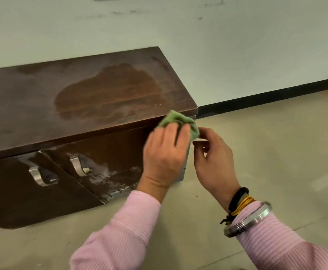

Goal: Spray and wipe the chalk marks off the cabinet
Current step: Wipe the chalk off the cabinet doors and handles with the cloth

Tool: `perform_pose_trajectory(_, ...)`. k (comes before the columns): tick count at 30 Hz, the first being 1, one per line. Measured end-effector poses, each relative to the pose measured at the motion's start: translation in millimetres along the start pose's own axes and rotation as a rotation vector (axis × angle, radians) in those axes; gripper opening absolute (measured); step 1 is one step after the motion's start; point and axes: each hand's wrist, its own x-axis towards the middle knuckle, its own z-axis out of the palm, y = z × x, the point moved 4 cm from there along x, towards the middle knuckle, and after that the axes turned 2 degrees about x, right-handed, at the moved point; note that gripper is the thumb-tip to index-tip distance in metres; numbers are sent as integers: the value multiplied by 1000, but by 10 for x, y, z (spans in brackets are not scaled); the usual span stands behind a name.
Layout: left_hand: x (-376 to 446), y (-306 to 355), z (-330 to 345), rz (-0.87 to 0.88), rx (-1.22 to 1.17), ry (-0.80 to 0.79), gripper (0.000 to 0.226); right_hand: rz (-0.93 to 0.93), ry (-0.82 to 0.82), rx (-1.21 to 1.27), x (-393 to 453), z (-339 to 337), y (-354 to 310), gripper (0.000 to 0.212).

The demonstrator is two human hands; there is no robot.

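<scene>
The cabinet [93, 94] stands on the floor against the wall, its top damp, and the wiping is paused while the left hand [165, 152] grips the bunched green cloth [178, 121] and the right hand [215, 154] pinches its edge, probably refolding it before tackling the whitish smears [110, 176] on the door.

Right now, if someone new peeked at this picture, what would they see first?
Probably the crumpled green cloth, held by the left hand at the right front corner of the dark brown cabinet. Next, the big wiped patch on the cabinet's top. Then the whitish smears low on its front, beside the metal handles.
</scene>
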Motion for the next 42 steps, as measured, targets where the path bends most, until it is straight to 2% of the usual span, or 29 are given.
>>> perform_pose_trajectory(1,-93,59,77,55,-12,-45,16,7,-13,-8,5,-1,-5,38)
perform_pose_trajectory(3,-426,103,227,160,-23,-234,24,49,-50,-3,14,-11,15,46)
perform_pose_trajectory(5,-756,28,266,180,-8,-373,33,66,-84,-3,6,-26,30,51)
perform_pose_trajectory(7,-835,-105,179,92,6,-356,41,49,-102,-18,-1,-49,17,54)
perform_pose_trajectory(10,-397,-160,-32,-52,4,-103,31,44,-92,-19,45,-66,4,56)
perform_pose_trajectory(12,-72,-60,-38,-81,-26,-13,34,33,-85,-19,43,-53,-15,58)
perform_pose_trajectory(14,-51,94,81,-30,-34,-37,34,11,-61,-36,31,-57,-41,56)
perform_pose_trajectory(16,-332,186,264,100,-54,-174,31,34,-50,-62,22,-90,-23,56)
perform_pose_trajectory(18,-645,159,351,196,-24,-311,41,75,-53,-93,18,-131,29,58)
perform_pose_trajectory(20,-657,89,310,213,-3,-306,50,66,-24,-130,26,-182,50,60)
perform_pose_trajectory(24,-74,49,86,19,-44,-29,29,81,30,-132,72,-273,105,57)
perform_pose_trajectory(27,-261,-55,3,-111,-63,-8,21,59,-13,-147,52,-257,27,53)
perform_pose_trajectory(29,-673,-275,-36,-308,-86,-56,25,54,-52,-162,23,-259,-38,51)
perform_pose_trajectory(31,-1063,-508,-168,-582,-127,-74,35,53,-76,-175,-12,-218,-78,50)
perform_pose_trajectory(34,-1196,-671,-379,-896,-168,30,43,61,-104,-188,-78,-117,-69,48)
perform_pose_trajectory(38,-1100,-690,-495,-1023,-222,149,49,43,-145,-199,-136,-16,-112,47)
perform_pose_trajectory(42,-1083,-650,-531,-1012,-227,198,58,44,-170,-199,-132,20,-182,47)
